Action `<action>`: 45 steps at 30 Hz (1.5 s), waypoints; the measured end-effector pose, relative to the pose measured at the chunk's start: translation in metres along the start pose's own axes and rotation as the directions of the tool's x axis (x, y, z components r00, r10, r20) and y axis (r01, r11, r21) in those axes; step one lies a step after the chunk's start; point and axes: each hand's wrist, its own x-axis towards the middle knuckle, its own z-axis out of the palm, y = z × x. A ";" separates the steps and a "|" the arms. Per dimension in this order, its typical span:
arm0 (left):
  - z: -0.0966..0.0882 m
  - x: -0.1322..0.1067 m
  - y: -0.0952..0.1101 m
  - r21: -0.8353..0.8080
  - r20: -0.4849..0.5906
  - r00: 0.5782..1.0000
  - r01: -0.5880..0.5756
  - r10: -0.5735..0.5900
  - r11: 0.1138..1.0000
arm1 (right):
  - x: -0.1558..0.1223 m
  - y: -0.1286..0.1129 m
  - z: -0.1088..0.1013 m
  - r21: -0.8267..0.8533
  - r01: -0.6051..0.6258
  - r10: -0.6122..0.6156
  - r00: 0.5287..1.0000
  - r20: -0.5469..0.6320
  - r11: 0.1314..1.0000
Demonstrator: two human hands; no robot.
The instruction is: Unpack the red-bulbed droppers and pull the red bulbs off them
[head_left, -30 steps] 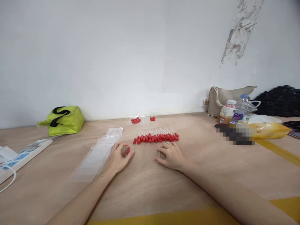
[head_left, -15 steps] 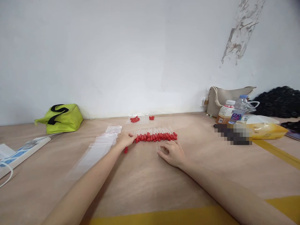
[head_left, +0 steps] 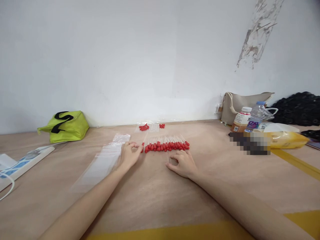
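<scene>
A row of glass droppers (head_left: 166,146) with red rubber bulbs lies on the brown table covering, bulbs toward me and clear tubes pointing away. At the row's left end, my left hand (head_left: 130,155) is closed, its thumb and fingertips at the red bulb of one dropper (head_left: 142,147). My right hand (head_left: 183,163) pinches a thin clear glass tube (head_left: 168,157) just in front of the row, its fingers near the bulbs. Beside my left hand lie overlapping clear zip bags (head_left: 105,166), partly covered by that hand.
Behind the row, a clear bag (head_left: 152,127) holds more red bulbs and tubes. A green bag (head_left: 68,126) and a power strip (head_left: 27,165) sit at left. At right are bottles (head_left: 242,120), a beige bag (head_left: 246,100) and a yellow packet (head_left: 287,139).
My left hand has drawn back slightly from the row. The red bulb that lay below it is now at its fingertips, beside the row's left end. My right hand has barely moved.
</scene>
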 end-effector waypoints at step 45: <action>-0.002 -0.066 0.008 -0.030 0.174 0.598 -0.791 0.782 0.611 | -0.011 -0.003 -0.002 0.044 0.508 -0.496 0.854 -0.157 0.860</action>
